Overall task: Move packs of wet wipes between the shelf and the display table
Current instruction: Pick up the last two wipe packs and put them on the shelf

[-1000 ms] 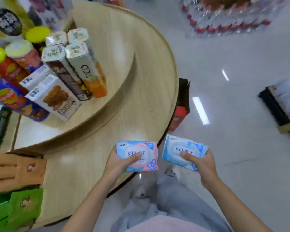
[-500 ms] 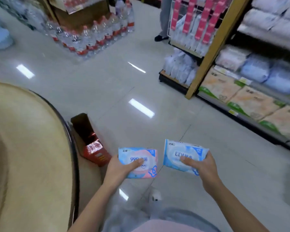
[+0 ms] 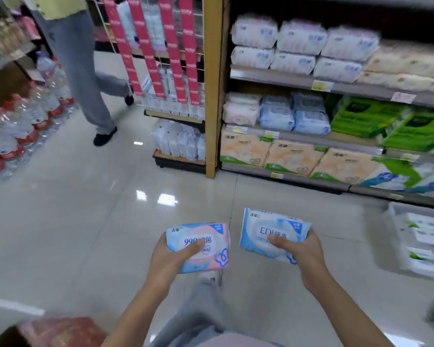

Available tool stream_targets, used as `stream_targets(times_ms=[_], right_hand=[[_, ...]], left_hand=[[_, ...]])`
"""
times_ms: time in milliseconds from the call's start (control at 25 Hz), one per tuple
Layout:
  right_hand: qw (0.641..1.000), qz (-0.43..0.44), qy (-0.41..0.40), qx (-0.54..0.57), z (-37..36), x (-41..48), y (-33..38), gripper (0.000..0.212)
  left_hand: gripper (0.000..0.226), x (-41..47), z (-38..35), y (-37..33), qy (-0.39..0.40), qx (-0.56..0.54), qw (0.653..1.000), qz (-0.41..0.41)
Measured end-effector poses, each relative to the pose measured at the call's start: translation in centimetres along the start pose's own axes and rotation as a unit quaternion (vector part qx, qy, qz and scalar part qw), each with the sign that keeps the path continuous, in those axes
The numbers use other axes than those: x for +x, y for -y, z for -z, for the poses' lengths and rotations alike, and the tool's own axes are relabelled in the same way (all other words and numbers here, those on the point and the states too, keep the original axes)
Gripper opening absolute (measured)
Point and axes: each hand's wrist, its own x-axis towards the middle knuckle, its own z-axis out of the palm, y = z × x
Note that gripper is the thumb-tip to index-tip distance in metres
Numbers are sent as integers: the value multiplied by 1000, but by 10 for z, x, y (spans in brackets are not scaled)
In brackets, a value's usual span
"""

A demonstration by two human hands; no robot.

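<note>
My left hand (image 3: pixel 168 256) grips a pink-and-blue pack of wet wipes (image 3: pixel 206 256) with the thumb across its front. My right hand (image 3: pixel 301 254) grips a blue-and-white pack of wet wipes (image 3: pixel 263 226) the same way. Both packs are held above the tiled floor, in front of my body. Ahead stands the shelf (image 3: pixel 281 80), its middle tier stocked with pink and blue wipes packs (image 3: pixel 276 113). The display table is out of view.
Another person (image 3: pixel 80 71) walks in the aisle at the upper left. Bottled water packs (image 3: pixel 23 126) line the left side. A wire rack with red strips (image 3: pixel 166 51) stands left of the shelf post. A grey crate (image 3: pixel 416 236) lies on the floor at right.
The view has swung from the round display table to the shelf. Both hands keep hold of their packs, which now sit closer to the shelf.
</note>
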Motion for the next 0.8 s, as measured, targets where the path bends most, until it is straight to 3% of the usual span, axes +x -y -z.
stream_targets(times_ms=[120,280,360,480,640,800], right_hand=[[998,19,-49,38,2,47,37,59],[990,49,-105,81,10,106,88,35],[986,56,-131,84,17,134,108,36],[981,73,-157,84,35,189,139,35],[979,127,-137,86,63,272,213,36],[976,201,-73,46,84,365,321,48]], left_hand=[[63,78,-36,-59,62,40,997,-29],[66,168,-96,-137,131,84,986,-63],[72,200,-131,-167,152,95,981,-75],[62,248,-187,-194,185,83,976,-83],[75,302,-254,-216,170,60,979,-99],[72,341,-313,-249,146,10,981,-124]])
